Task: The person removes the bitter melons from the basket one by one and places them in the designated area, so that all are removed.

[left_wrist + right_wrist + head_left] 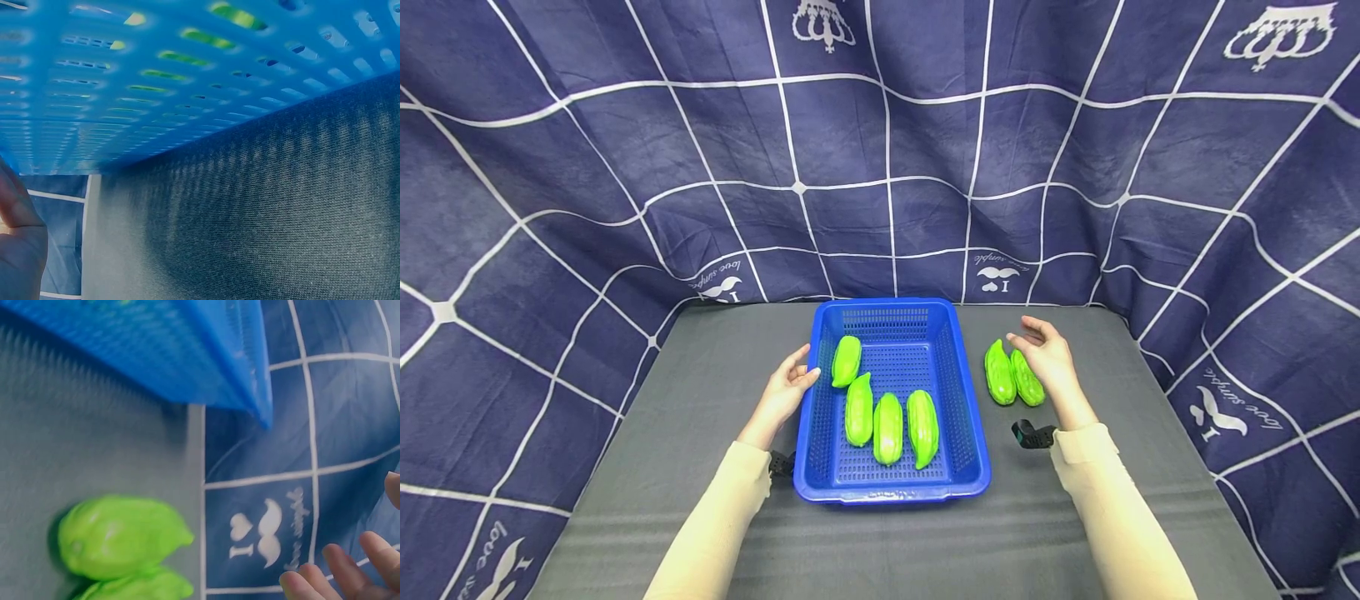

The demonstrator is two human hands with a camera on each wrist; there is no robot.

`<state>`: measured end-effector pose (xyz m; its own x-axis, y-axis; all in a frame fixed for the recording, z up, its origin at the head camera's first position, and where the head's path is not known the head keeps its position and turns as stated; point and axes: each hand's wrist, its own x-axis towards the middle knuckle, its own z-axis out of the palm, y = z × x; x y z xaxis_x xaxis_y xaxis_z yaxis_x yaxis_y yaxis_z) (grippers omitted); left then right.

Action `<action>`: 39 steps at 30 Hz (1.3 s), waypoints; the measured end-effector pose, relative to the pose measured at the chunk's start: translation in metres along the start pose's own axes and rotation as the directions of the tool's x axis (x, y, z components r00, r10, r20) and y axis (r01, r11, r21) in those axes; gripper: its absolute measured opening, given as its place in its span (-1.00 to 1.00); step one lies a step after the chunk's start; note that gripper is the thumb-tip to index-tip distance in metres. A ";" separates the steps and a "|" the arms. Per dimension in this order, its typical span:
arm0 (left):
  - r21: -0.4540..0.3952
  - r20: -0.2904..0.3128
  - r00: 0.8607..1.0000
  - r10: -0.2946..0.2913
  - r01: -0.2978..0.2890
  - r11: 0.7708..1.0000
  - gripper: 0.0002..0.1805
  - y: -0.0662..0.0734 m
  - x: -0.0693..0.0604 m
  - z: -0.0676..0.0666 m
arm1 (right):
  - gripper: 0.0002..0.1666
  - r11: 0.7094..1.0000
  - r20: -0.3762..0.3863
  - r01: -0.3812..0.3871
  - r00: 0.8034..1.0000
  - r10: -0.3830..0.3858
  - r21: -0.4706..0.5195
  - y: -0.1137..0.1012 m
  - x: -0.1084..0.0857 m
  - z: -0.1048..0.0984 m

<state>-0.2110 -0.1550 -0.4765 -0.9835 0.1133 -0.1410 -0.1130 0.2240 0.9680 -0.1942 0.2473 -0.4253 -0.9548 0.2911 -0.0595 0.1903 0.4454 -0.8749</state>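
Observation:
In the head view, several bright green, ridged vegetables that look like bitter melons (888,428) lie in a blue plastic basket (973,433). My left hand (784,392) touches the basket's left rim, its fingers relaxed; the left wrist view catches only part of that hand (22,250) beside the perforated wall. To the right of the basket, two more bitter melons (1000,372) lie side by side on the table. Over the far end of this pair is my right hand (1047,354), holding nothing, fingers loosely extended. The right wrist view has its fingertips (337,569) apart from the melons (122,534).
A grey cloth-like tabletop (715,400) carries the basket. Behind and at both sides hangs a dark blue curtain (925,150) with white grid lines. Black wrist straps with devices (1032,435) sit at the cuffs.

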 end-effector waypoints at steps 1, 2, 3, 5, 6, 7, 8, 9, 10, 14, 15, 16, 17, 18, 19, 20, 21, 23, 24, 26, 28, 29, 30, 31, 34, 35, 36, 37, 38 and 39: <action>0.000 0.001 1.000 -0.001 0.001 1.000 -0.34 -0.001 0.001 0.000 | -0.31 1.000 0.004 0.006 1.000 -0.006 0.005 -0.003 0.000 0.002; -0.009 0.000 1.000 0.002 -0.002 1.000 -0.33 -0.005 0.003 0.000 | -0.30 1.000 0.009 0.013 1.000 -0.013 0.012 -0.006 0.000 0.004; -0.010 -0.001 1.000 0.005 -0.005 1.000 -0.33 -0.009 0.005 0.000 | -0.30 1.000 0.015 0.018 1.000 -0.018 0.017 -0.009 0.000 0.007; -0.008 -0.011 1.000 0.001 -0.002 1.000 -0.33 -0.017 0.011 0.000 | -0.30 0.999 0.028 0.025 0.999 -0.026 0.034 -0.014 0.000 0.011; -0.004 -0.015 1.000 0.004 -0.004 1.000 -0.33 -0.022 0.013 0.000 | -0.30 0.999 0.032 0.033 0.999 -0.034 0.040 -0.017 0.000 0.013; 0.000 -0.020 1.000 0.004 -0.004 1.000 -0.33 -0.026 0.016 0.000 | -0.30 0.998 0.037 0.037 0.999 -0.039 0.049 -0.019 0.001 0.016; 0.004 -0.023 1.000 0.010 -0.009 1.000 -0.33 -0.026 0.015 0.000 | -0.30 0.997 0.041 0.045 0.998 -0.048 0.059 -0.022 0.001 0.018; 0.016 -0.025 1.000 0.012 -0.011 1.000 -0.33 -0.027 0.015 0.001 | -0.31 0.996 0.043 0.054 0.997 -0.057 0.067 -0.025 0.001 0.020; 0.021 -0.029 0.999 0.013 -0.013 1.000 -0.33 -0.028 0.016 0.001 | -0.31 0.995 0.046 0.062 0.997 -0.066 0.077 -0.027 0.001 0.022; 0.025 -0.035 0.999 0.019 -0.018 1.000 -0.34 -0.029 0.016 0.001 | -0.32 0.991 0.059 0.086 0.994 -0.093 0.106 -0.037 -0.001 0.031; 0.029 -0.034 0.999 0.021 -0.020 0.999 -0.34 -0.029 0.016 0.001 | -0.32 0.990 0.064 0.090 0.993 -0.097 0.110 -0.039 -0.001 0.033; 0.025 -0.035 0.999 0.017 -0.016 1.000 -0.34 -0.029 0.016 0.001 | -0.32 0.990 0.070 0.091 0.993 -0.099 0.111 -0.041 -0.002 0.035; 0.024 -0.034 0.999 0.013 -0.012 1.000 -0.34 -0.028 0.016 0.001 | -0.33 0.989 0.074 0.092 0.992 -0.101 0.113 -0.042 -0.002 0.037; 0.026 -0.033 0.999 0.010 -0.009 1.000 -0.34 -0.028 0.016 0.001 | -0.33 0.989 0.076 0.092 0.992 -0.101 0.116 -0.044 -0.003 0.039; 0.030 -0.031 0.999 0.008 -0.007 1.000 -0.34 -0.028 0.016 0.001 | -0.33 0.989 0.078 0.093 0.992 -0.102 0.116 -0.045 -0.003 0.041; 0.030 -0.032 0.999 0.002 -0.001 1.000 -0.34 -0.027 0.016 0.002 | -0.33 0.989 0.082 0.093 0.991 -0.103 0.116 -0.046 -0.004 0.044; 0.036 -0.032 0.999 0.000 0.001 0.999 -0.34 -0.027 0.016 0.001 | -0.32 0.989 0.084 0.094 0.991 -0.104 0.115 -0.047 -0.005 0.046; 0.041 -0.034 0.999 -0.004 0.005 0.999 -0.34 -0.026 0.016 0.001 | -0.32 0.989 0.087 0.097 0.990 -0.106 0.110 -0.048 -0.005 0.050; 0.040 -0.033 0.999 -0.003 0.004 0.999 -0.34 -0.026 0.016 0.001 | -0.32 0.989 0.090 0.100 0.990 -0.109 0.107 -0.049 -0.005 0.052; 0.034 -0.032 0.999 -0.001 0.002 0.999 -0.34 -0.026 0.016 0.001 | -0.31 0.989 0.096 0.110 0.988 -0.119 0.097 -0.051 -0.006 0.055; 0.028 -0.030 1.000 0.002 -0.002 1.000 -0.33 -0.026 0.017 0.001 | -0.31 0.989 0.101 0.120 0.986 -0.129 0.090 -0.052 -0.006 0.059; 0.026 -0.028 1.000 0.004 -0.004 1.000 -0.34 -0.026 0.017 0.001 | -0.30 0.988 0.104 0.126 0.985 -0.135 0.086 -0.053 -0.006 0.061; 0.024 -0.028 1.000 0.004 -0.004 1.000 -0.34 -0.026 0.017 0.001 | -0.30 0.988 0.108 0.131 0.984 -0.140 0.083 -0.054 -0.006 0.062; 0.025 -0.027 1.000 0.005 -0.004 1.000 -0.34 -0.026 0.017 0.001 | -0.30 0.988 0.110 0.134 0.984 -0.142 0.079 -0.055 -0.006 0.064; 0.023 -0.028 1.000 0.005 -0.004 1.000 -0.34 -0.027 0.017 0.001 | -0.31 0.987 0.122 0.145 0.981 -0.152 0.066 -0.058 -0.007 0.072; 0.025 -0.027 1.000 0.008 -0.007 1.000 -0.34 -0.028 0.017 0.001 | -0.31 0.988 0.126 0.145 0.980 -0.152 0.061 -0.059 -0.007 0.075; 0.023 -0.030 1.000 0.007 -0.007 1.000 -0.34 -0.028 0.017 0.001 | -0.31 0.988 0.129 0.144 0.980 -0.151 0.061 -0.060 -0.007 0.078; 0.019 -0.032 0.999 0.008 -0.007 1.000 -0.34 -0.028 0.017 0.001 | -0.31 0.987 0.133 0.146 0.979 -0.153 0.064 -0.060 -0.007 0.081; 0.017 -0.033 0.999 0.009 -0.008 1.000 -0.34 -0.029 0.017 0.001 | -0.31 0.987 0.140 0.146 0.978 -0.154 0.066 -0.061 -0.007 0.084; 0.018 -0.034 0.999 0.009 -0.008 1.000 -0.35 -0.029 0.017 0.001 | -0.31 0.987 0.146 0.145 0.977 -0.154 0.068 -0.061 -0.007 0.086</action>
<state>-0.2245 -0.1587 -0.5074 -0.9887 0.0827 -0.1253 -0.1022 0.2409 0.9652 -0.2185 0.1447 -0.4125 -0.9957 0.0920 0.0060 0.0338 0.4244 -0.9048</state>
